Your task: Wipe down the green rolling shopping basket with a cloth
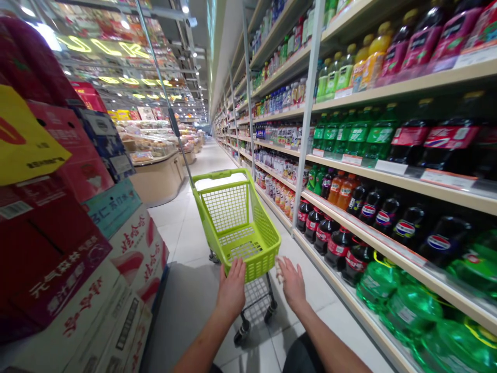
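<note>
A lime-green shopping cart (236, 223) stands in the aisle in front of me, its basket holding nothing. My left hand (232, 287) rests against the near wall of the basket, fingers stretched upward. My right hand (291, 282) is at the basket's near right corner, curled around a small whitish thing (278, 272) that I cannot make out.
Shelves of bottled soft drinks (373, 207) line the right side of the aisle. Stacked cartons (97, 259) with red and white print rise on the left. A rounded display counter (157, 176) stands further back on the left. White floor tiles (182, 233) run ahead.
</note>
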`<state>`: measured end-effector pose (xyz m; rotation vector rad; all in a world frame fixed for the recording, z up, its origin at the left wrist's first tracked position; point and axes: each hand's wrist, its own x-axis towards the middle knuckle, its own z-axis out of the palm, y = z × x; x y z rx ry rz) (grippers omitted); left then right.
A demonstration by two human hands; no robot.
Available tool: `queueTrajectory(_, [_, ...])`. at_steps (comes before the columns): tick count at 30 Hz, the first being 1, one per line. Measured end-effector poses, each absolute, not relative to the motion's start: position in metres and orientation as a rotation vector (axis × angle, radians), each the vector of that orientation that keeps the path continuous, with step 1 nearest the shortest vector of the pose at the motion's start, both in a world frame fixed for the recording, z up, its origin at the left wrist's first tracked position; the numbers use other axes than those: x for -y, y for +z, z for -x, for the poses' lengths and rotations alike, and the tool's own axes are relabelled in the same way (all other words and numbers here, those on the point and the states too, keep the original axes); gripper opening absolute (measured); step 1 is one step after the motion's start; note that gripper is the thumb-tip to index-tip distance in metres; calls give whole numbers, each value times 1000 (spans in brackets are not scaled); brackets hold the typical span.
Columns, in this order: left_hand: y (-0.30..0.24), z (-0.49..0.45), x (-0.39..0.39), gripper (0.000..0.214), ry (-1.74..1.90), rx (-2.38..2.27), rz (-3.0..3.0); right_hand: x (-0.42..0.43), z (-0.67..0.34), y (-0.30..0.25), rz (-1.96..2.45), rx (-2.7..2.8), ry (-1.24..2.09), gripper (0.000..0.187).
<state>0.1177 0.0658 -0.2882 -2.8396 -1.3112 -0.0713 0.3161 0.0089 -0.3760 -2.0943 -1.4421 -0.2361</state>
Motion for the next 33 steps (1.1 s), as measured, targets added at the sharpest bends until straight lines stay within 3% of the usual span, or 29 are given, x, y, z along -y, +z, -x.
queueTrajectory(4, [-294, -115, -65, 69, -97, 1323, 2805, -18, -322, -359, 2006, 1315, -400, 56])
queueTrajectory(10, [-298, -111, -62, 72, -122, 1363, 2809, -14, -306, -377, 2134, 1427, -83, 57])
queueTrajectory(16, [-298, -108, -59, 75, -149, 1412, 2843, -21, -319, -345, 1911, 1299, -431, 57])
queueTrajectory(25, [-298, -106, -63, 72, -292, 1418, 2838, -39, -255, -340, 1693, 1796, -362, 47])
queueTrajectory(28, [-296, -94, -70, 67, -379, 1557, 2706, -37, -280, -325, 1878, 1647, -350, 43])
queueTrajectory(33, [-298, -85, -72, 70, -359, 1573, 2708, -38, -276, -323, 1999, 1531, -312, 51])
